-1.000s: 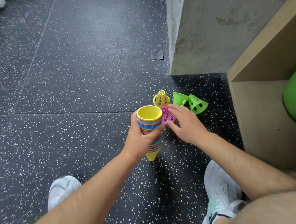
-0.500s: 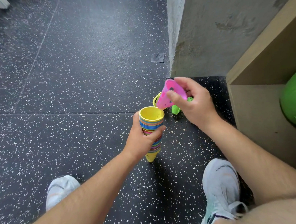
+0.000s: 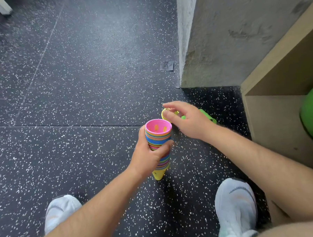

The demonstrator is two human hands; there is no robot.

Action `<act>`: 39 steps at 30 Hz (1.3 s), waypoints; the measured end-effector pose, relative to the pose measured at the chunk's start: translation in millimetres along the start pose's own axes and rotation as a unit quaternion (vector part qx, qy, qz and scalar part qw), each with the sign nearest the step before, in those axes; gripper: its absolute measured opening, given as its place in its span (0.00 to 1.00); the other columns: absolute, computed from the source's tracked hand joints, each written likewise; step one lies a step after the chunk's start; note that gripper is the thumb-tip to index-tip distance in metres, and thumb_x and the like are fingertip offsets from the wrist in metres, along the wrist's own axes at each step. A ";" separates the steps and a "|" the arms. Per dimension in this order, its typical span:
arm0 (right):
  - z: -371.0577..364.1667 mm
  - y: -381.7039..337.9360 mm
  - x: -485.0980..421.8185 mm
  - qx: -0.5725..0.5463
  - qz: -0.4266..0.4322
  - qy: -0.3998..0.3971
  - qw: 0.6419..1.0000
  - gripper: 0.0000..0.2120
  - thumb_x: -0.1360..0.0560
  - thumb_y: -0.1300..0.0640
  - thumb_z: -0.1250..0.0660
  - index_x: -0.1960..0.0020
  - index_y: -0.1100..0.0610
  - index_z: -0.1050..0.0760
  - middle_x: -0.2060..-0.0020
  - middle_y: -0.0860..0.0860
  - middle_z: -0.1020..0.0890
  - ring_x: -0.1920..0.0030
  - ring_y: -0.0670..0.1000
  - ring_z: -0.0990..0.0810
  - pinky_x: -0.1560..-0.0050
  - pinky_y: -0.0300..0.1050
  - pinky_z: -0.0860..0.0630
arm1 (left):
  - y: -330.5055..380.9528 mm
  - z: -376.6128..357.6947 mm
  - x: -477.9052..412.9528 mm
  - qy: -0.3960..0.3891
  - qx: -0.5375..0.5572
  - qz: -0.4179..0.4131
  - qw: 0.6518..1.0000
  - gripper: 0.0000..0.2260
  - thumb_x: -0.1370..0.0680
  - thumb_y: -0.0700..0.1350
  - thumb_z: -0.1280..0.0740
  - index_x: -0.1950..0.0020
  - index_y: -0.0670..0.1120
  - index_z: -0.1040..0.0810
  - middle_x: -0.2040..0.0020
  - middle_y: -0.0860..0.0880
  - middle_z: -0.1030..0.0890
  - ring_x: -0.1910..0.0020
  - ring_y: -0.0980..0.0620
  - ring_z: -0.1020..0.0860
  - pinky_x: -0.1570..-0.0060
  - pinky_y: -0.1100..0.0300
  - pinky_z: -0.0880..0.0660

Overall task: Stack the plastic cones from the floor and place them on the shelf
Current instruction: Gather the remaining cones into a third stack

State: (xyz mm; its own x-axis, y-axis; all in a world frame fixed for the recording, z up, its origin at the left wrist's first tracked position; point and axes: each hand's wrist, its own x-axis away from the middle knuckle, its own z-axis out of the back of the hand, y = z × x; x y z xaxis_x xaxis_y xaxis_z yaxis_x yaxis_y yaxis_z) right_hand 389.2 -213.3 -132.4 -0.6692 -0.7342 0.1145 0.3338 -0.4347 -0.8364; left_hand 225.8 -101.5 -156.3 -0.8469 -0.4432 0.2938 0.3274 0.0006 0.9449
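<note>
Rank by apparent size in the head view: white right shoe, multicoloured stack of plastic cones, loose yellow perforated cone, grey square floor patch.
1. White right shoe, nearest the camera.
2. Multicoloured stack of plastic cones.
3. Unranked: yellow perforated cone and grey square floor patch; the right hand hides most of the cone.

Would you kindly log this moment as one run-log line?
left hand: grips multicoloured stack of plastic cones, pink on top | right hand: open over yellow perforated plastic cone on floor | green plastic cones: on floor
</note>
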 end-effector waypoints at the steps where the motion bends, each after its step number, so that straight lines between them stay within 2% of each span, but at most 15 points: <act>1: 3.2 7.9 -10.1 0.051 0.000 0.022 0.998 0.25 0.24 0.38 0.37 0.33 0.50 0.24 0.39 0.44 0.21 0.39 0.44 0.23 0.37 0.43 0.27 | 0.8 0.2 -1.0 0.003 0.003 0.005 1.000 0.25 0.25 0.44 0.21 0.35 0.55 0.31 0.51 0.60 0.16 0.53 0.59 0.17 0.47 0.64 0.21; 4: 8.1 31.2 -37.8 0.201 0.011 -0.007 0.980 0.22 0.21 0.48 0.33 0.29 0.54 0.27 0.33 0.49 0.24 0.33 0.52 0.27 0.30 0.48 0.32 | -0.4 0.5 -4.2 0.011 0.007 0.013 1.000 0.25 0.26 0.47 0.20 0.36 0.55 0.31 0.51 0.58 0.16 0.51 0.56 0.17 0.45 0.59 0.20; 7: 3.9 45.0 -57.8 0.301 0.011 -0.077 0.950 0.28 0.22 0.44 0.32 0.26 0.53 0.32 0.30 0.49 0.27 0.30 0.54 0.31 0.29 0.51 0.34 | -0.9 1.4 -5.3 0.018 0.002 0.015 1.000 0.27 0.27 0.50 0.20 0.35 0.56 0.31 0.49 0.55 0.16 0.49 0.54 0.16 0.43 0.57 0.20; 10: -4.7 51.2 -72.2 0.355 -0.003 -0.099 0.930 0.28 0.22 0.41 0.34 0.26 0.52 0.31 0.33 0.52 0.26 0.32 0.56 0.29 0.34 0.51 0.32 | 1.4 1.1 -4.8 0.029 0.000 0.019 0.999 0.27 0.26 0.45 0.21 0.33 0.53 0.31 0.49 0.54 0.16 0.52 0.59 0.17 0.47 0.65 0.22; 12: -10.5 51.4 -78.5 0.362 -0.009 -0.088 0.928 0.24 0.21 0.40 0.36 0.33 0.54 0.26 0.40 0.54 0.22 0.38 0.58 0.26 0.40 0.51 0.29 | 0.7 1.7 -5.6 0.033 0.001 0.022 0.999 0.27 0.25 0.45 0.21 0.32 0.52 0.32 0.49 0.55 0.16 0.53 0.61 0.18 0.49 0.68 0.23; 15: -22.8 50.7 -77.8 0.358 0.005 -0.070 0.931 0.20 0.21 0.41 0.36 0.43 0.58 0.22 0.48 0.55 0.21 0.44 0.58 0.24 0.45 0.52 0.28 | -2.6 4.2 -8.1 0.037 0.000 0.029 0.999 0.28 0.26 0.46 0.21 0.32 0.54 0.32 0.48 0.55 0.16 0.50 0.58 0.17 0.46 0.64 0.21; 19: -37.0 50.3 -59.4 0.365 0.031 -0.065 0.928 0.16 0.24 0.49 0.31 0.43 0.59 0.24 0.46 0.57 0.23 0.43 0.60 0.26 0.42 0.53 0.28 | -3.9 5.2 -9.3 0.032 -0.004 0.028 0.999 0.28 0.26 0.46 0.21 0.32 0.52 0.32 0.47 0.55 0.17 0.51 0.60 0.18 0.47 0.67 0.23; 25: -51.5 55.3 -17.9 0.353 0.037 0.051 0.933 0.16 0.31 0.52 0.25 0.51 0.58 0.28 0.54 0.56 0.24 0.54 0.59 0.28 0.53 0.55 0.28 | -4.6 6.9 -9.9 0.032 0.003 0.021 0.999 0.27 0.26 0.43 0.21 0.33 0.51 0.31 0.49 0.56 0.17 0.53 0.63 0.18 0.49 0.69 0.23; 27: -53.9 55.6 -6.8 0.331 0.010 0.056 0.942 0.18 0.30 0.53 0.27 0.45 0.59 0.28 0.50 0.55 0.24 0.51 0.59 0.28 0.49 0.57 0.26 | -4.8 7.8 -9.4 0.030 0.006 0.023 0.999 0.27 0.26 0.44 0.21 0.33 0.52 0.31 0.49 0.57 0.17 0.52 0.61 0.18 0.48 0.66 0.22; 29: -53.5 55.6 0.3 0.329 -0.025 0.026 0.944 0.28 0.29 0.53 0.29 0.32 0.58 0.32 0.38 0.56 0.27 0.43 0.61 0.29 0.40 0.57 0.27 | -6.1 8.8 -9.2 0.030 0.011 0.023 0.999 0.27 0.26 0.45 0.21 0.33 0.51 0.31 0.49 0.57 0.16 0.50 0.60 0.17 0.46 0.64 0.21; 31: -51.7 54.6 5.5 0.327 -0.066 -0.001 0.943 0.33 0.28 0.52 0.30 0.25 0.54 0.36 0.34 0.57 0.30 0.38 0.61 0.32 0.36 0.56 0.29 | -6.3 9.2 -8.4 0.032 0.012 0.023 0.999 0.27 0.26 0.46 0.21 0.32 0.51 0.31 0.49 0.57 0.16 0.50 0.59 0.17 0.46 0.62 0.20; 33: -49.8 53.9 9.8 0.326 -0.092 -0.013 0.941 0.28 0.25 0.49 0.31 0.28 0.53 0.33 0.37 0.56 0.29 0.38 0.60 0.33 0.38 0.55 0.28 | -4.7 9.1 -7.3 0.032 0.010 0.020 0.999 0.27 0.26 0.46 0.21 0.33 0.51 0.31 0.49 0.56 0.16 0.51 0.59 0.17 0.48 0.64 0.21; 35: -46.2 54.2 14.3 0.321 -0.096 -0.005 0.942 0.19 0.23 0.46 0.32 0.35 0.54 0.27 0.41 0.55 0.26 0.39 0.58 0.33 0.42 0.54 0.26 | -3.9 8.7 -6.6 0.029 0.009 0.018 0.999 0.27 0.26 0.45 0.21 0.32 0.49 0.32 0.48 0.54 0.17 0.52 0.60 0.18 0.49 0.65 0.22; 37: -40.1 55.7 19.6 0.311 -0.091 0.002 0.946 0.15 0.21 0.46 0.34 0.41 0.55 0.23 0.42 0.55 0.25 0.40 0.58 0.32 0.43 0.54 0.26 | -4.4 8.1 -6.1 0.022 0.004 0.017 1.000 0.28 0.26 0.46 0.21 0.31 0.50 0.32 0.48 0.54 0.17 0.51 0.59 0.17 0.46 0.61 0.21; 39: -31.6 57.2 24.4 0.270 -0.082 0.018 0.959 0.12 0.20 0.48 0.34 0.45 0.56 0.21 0.38 0.57 0.26 0.37 0.60 0.31 0.38 0.53 0.29 | -5.8 6.8 -5.6 0.012 -0.002 0.013 1.000 0.29 0.26 0.47 0.21 0.31 0.51 0.32 0.47 0.55 0.17 0.49 0.56 0.17 0.41 0.55 0.20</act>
State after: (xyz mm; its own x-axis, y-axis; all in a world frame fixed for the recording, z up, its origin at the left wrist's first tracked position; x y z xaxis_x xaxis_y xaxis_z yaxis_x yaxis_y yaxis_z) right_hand 371.0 -239.6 -194.4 -0.7620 -0.6178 0.1943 0.5100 -0.7573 -0.4079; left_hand 225.7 -93.0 -162.5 -0.8273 -0.4653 0.3146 0.3511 0.0088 0.9363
